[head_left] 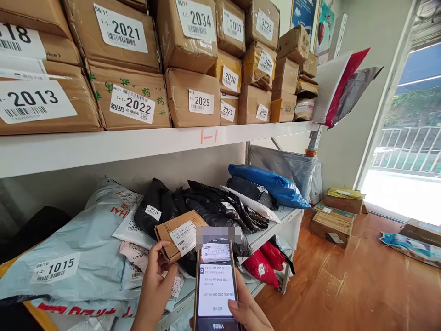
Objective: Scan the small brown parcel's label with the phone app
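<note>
Small brown cardboard box with white barcode label (pixel 179 239): light and stiff by the look, pinched at its lower corner in left hand (pixel 155 287). Just right, black smartphone (pixel 215 284) cradled in right hand (pixel 248 309). Beyond, grey mailer bags (pixel 86 239) on white shelf (pixel 272 230).

Upper shelf edge (pixel 138 142) has "1-1" scrawled in red marker. Cartons up there carry white barcode labels: 2013 (pixel 34 102), 2021 (pixel 120 30), 2022 (pixel 132 105), 2034 (pixel 196 19), 2025 (pixel 200 101), 7007 (pixel 233 26), 3025 (pixel 265 25), 2030 (pixel 230 78), 2029 (pixel 228 111). Down below, a grey mailer bag (pixel 55 267) reads 1015 and a black bag (pixel 153 212) reads 2018. Phone screen (pixel 216 282) text is too small to make out.
</note>
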Demonstrator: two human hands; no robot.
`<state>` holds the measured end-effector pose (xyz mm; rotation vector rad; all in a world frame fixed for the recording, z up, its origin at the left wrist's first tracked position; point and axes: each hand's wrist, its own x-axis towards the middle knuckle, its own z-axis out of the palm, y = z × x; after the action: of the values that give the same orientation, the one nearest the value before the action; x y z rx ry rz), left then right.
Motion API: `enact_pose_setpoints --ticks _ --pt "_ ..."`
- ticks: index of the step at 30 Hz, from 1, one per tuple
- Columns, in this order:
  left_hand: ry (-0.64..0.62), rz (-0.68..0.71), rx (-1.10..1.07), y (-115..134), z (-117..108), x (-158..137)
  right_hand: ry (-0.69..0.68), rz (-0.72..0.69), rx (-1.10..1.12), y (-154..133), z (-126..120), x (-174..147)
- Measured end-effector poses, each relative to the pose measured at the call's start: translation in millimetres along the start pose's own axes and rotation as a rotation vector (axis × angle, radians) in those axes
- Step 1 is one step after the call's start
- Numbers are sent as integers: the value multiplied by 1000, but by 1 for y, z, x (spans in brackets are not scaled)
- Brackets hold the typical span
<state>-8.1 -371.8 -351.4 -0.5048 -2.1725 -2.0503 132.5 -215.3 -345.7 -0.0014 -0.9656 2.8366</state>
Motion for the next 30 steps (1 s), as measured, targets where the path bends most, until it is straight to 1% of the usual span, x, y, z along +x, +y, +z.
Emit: enact_pose_setpoints --ticks 4,6,8,12,14,19,23,27,30 --pt "1 -7 -38 -1 -2 2 -18 41 -33 4 -6 4" --pt "6 -7 -45 0 -2 2 10 52 -62 9 -8 7" --pt "25 1 -44 0 -1 1 68 28 -47 14 -9 10" --pt "37 0 -56 0 1 0 226 -44 73 19 -6 10" --pt "30 -7 -63 -1 0 1 262 -40 100 18 -3 8" --pt "27 -8 -57 -4 -2 3 259 -48 119 15 -1 4" --pt "15 -1 -38 -5 -3 3 282 -6 74 14 -2 3" --pt "21 10 -39 -7 -4 5 210 -11 -3 8 2 1" --pt "20 5 -40 -5 -3 4 157 -20 -18 3 8 0"
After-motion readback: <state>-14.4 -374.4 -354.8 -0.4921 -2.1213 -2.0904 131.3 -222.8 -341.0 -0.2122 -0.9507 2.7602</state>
